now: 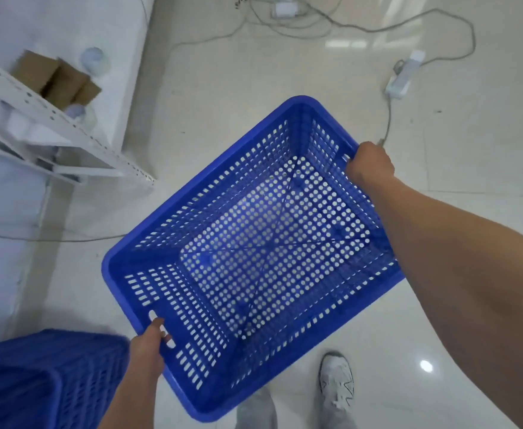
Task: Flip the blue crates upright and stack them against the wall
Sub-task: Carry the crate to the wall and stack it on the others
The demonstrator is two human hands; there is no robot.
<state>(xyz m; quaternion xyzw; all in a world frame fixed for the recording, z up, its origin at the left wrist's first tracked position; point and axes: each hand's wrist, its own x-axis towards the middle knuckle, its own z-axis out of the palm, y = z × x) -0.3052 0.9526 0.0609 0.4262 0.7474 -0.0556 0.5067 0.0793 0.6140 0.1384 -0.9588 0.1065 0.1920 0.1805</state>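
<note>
Trouble, as I judge it, would come from the cable (387, 119) and power strip (404, 74) on the floor just beyond the crate; a step that way could snag a foot and tip the load; the left grip also looks thin, so the crate might twist loose. I see the blue crate (254, 249) held upright in the air between both hands; my left hand (148, 345) hooks fingers through the near handle slot; my right hand (370, 164) curls over the far rim; another blue crate (52, 376) sits lower left.
</note>
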